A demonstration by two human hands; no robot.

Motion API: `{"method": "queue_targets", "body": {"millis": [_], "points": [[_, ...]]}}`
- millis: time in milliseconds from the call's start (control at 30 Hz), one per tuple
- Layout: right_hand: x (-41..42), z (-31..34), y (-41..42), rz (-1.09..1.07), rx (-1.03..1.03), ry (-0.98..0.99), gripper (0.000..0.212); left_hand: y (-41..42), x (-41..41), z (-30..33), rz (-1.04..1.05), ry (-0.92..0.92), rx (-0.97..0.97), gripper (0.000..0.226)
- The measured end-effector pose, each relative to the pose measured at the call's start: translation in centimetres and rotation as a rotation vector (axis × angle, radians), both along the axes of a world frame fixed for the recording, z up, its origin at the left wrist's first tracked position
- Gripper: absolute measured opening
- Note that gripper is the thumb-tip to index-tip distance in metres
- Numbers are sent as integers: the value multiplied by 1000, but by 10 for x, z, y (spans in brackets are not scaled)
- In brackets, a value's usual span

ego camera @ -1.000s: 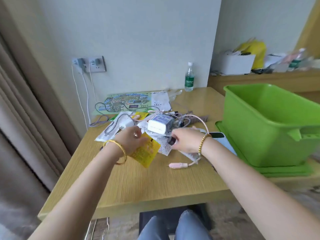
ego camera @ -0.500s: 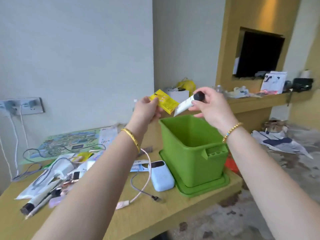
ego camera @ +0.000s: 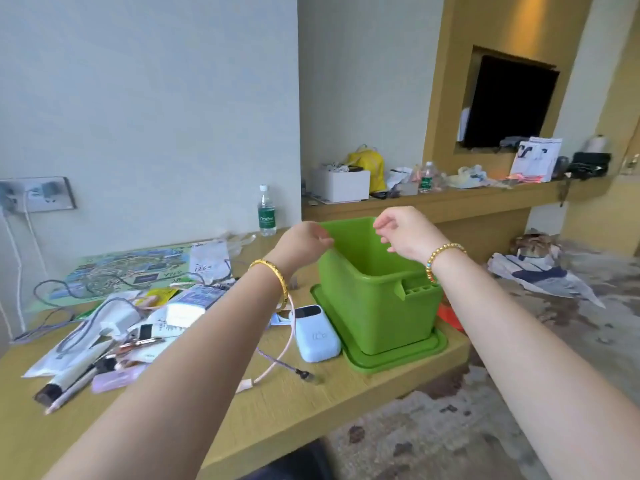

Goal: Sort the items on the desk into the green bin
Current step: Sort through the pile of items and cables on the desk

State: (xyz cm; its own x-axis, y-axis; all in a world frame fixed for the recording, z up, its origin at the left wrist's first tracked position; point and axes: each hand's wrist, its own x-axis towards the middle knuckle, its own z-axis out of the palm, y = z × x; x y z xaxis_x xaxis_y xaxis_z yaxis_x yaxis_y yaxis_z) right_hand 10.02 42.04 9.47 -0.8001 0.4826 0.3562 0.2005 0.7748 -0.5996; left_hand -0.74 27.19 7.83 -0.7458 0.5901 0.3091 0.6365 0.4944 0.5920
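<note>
The wooden desk (ego camera: 311, 403) is the biggest thing here, and it runs from 9 o'clock to about 4 o'clock in the view. On it, at about 3 o'clock from the middle of the desk, stands the green bin (ego camera: 377, 306), and it sits on a flat green lid (ego camera: 398, 358). The part of the inside of the bin that shows is bare green wall, and the bottom cannot be seen. At 10 o'clock from the bin lies a big paper map (ego camera: 114, 275) by the wall. At 9 o'clock from the bin is a messy pile with a white box (ego camera: 188, 306), a white charger (ego camera: 119, 318) and grey cords. A pale blue power bank (ego camera: 317, 332) lies just beside the lid at 8 o'clock from the bin, and a pink cable (ego camera: 280, 348) curls next to it. A small water bottle (ego camera: 266, 211) stands by the wall at 11 o'clock. A purple bar (ego camera: 116, 375) and a dark-capped tube (ego camera: 65, 382) lie at the near left of the pile. The left hand (ego camera: 303, 245) hangs over the bin's left rim, and the right hand (ego camera: 403, 230) hangs over the open top; both have loose fingers and hold nothing
</note>
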Motion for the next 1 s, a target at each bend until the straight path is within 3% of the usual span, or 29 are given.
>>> {"method": "queue_targets", "body": {"millis": [133,200,467,567,700,767,900,1000], "points": [[-22,-7,-62,164,13,264,20,-53,-12,-17,93,50,46,19],[-33,-19,-97,269,55,271,19,-85,-18,-32,144,19,33,18],[-75,-104,-184,529,138,-160,22,-187,-27,-106,258,64,-234,21],[-88,-127,-199,524,279,-266,31,-207,-28,-123,167,96,-394,42],[-99,-140,-200,476,411,-506,36,-215,-26,-142,1,-9,-509,69],[-101,-142,-198,481,381,-528,38,-212,-28,-151,73,85,-532,68],[-115,-133,-194,418,289,-280,47,-200,-30,-155,245,330,-673,56],[-130,-128,-197,479,245,-237,62,-196,-31,-156,244,477,-705,54]]}}
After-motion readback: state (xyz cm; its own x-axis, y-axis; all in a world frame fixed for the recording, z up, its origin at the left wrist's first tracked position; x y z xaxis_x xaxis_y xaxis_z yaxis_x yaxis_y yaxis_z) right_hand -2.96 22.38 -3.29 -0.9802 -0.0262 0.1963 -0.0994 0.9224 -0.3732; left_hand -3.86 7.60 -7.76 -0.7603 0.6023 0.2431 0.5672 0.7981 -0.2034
